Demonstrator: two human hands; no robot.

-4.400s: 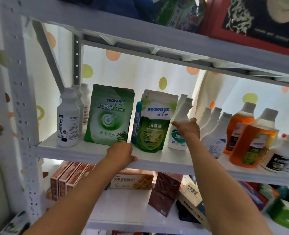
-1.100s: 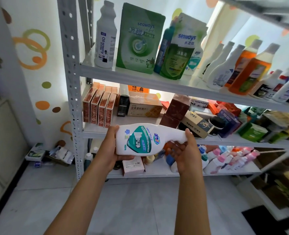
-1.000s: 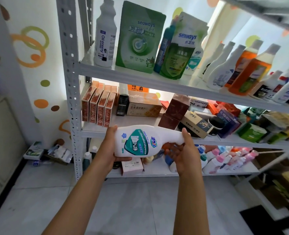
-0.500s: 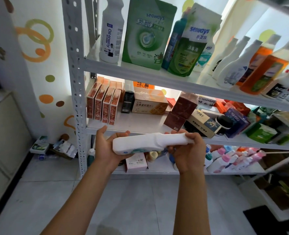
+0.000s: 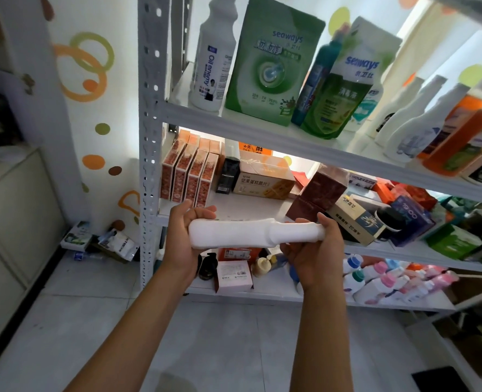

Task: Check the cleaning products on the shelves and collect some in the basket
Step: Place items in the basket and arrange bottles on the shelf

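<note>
**White bottle held level between both hands**

On the left we see the grey perforated metal shelf upright (image 5: 148, 137). Just right of it our left hand (image 5: 181, 239) wraps closed around the wide base of the white plastic cleaning bottle (image 5: 251, 232), thumb over the top. The bottle lies on its side in front of the middle shelf, plain side toward us. At its right end our right hand (image 5: 316, 256) closes on the narrow neck from below.

White plastic cleaner bottle (image 5: 251, 232) lies horizontal in mid-air before the shelves (image 5: 304, 138); plain side up; narrow neck to the right; base left.
</note>
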